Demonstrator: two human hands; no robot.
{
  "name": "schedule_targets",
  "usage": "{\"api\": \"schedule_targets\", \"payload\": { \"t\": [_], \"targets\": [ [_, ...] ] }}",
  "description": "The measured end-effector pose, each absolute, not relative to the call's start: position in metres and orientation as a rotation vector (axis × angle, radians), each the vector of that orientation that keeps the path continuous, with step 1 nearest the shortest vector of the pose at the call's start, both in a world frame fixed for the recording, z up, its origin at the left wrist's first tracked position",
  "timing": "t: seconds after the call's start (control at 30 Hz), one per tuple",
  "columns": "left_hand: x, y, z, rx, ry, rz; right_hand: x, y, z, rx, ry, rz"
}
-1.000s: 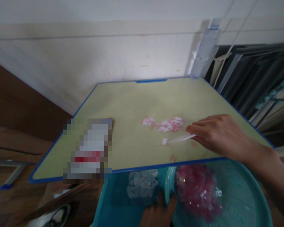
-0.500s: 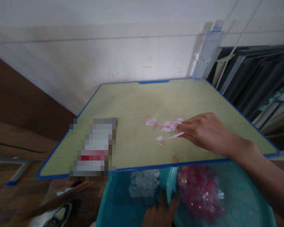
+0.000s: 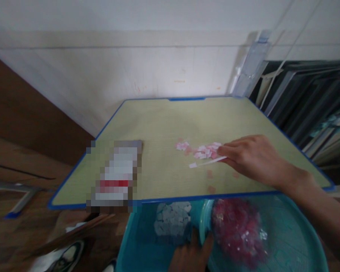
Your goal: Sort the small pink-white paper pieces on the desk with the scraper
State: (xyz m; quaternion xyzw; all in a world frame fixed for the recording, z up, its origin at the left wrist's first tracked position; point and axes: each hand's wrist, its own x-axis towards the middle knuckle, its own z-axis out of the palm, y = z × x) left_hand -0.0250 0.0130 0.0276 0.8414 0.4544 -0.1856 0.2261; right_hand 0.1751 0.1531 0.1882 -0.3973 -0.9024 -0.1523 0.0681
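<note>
My right hand is closed around thin white tweezers over the table. At their tip is a small white square piece. Just left of my right fingers lies a pile of small pink and white pieces, with a smaller cluster beyond it. Below the table edge, my left hand is at the curved rim of a teal lid, a finger on one side and the thumb on the other. Pale square pieces lie in the teal basin beside it.
A folding table with a blue edge stands against the wall. A pixelated box-like object lies at its left. A clear bag of dark pink pieces rests on the lid. A plastic bottle and dark panels stand at the back right.
The view has shifted slightly. My right hand still holds the tweezers by the pile, and the white piece stays at their tip. My left hand has barely moved.
</note>
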Motion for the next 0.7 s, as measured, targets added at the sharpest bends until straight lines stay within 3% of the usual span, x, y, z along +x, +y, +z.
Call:
{"api": "schedule_targets", "payload": {
  "t": [0.2, 0.7],
  "targets": [
    [-0.025, 0.013, 0.027, 2.367, 1.255, -0.516, 0.152, 0.145, 0.191, -1.031, -2.779, -0.265],
    [-0.024, 0.016, 0.035, 2.294, 1.224, -0.523, 0.132, 0.117, 0.201, -0.979, -2.836, -0.194]
  ]
}}
